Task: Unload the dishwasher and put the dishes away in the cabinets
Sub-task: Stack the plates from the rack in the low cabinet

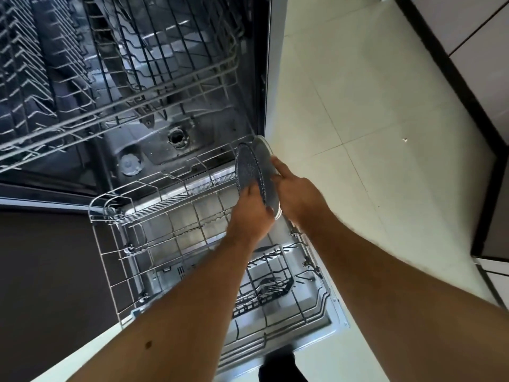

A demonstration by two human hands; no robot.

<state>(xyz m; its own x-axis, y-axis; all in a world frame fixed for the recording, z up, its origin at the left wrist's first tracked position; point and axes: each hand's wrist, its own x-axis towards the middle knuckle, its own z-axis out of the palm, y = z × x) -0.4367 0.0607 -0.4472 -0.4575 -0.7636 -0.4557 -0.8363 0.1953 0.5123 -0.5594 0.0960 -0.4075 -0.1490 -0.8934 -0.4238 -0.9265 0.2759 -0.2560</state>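
Observation:
Two grey speckled plates stand on edge at the far right of the pulled-out lower rack. My left hand grips the near plate at its lower rim. My right hand lies against the back of the far plate, fingers reaching up along it. Forks lie in the dark cutlery basket near the front of the rack. The upper rack is slid out above and looks empty.
The open dishwasher door lies flat under the lower rack. Pale floor tiles spread to the right, with white cabinet fronts and a dark plinth beyond. A dark cabinet front is at left. A dark foot shows at the bottom.

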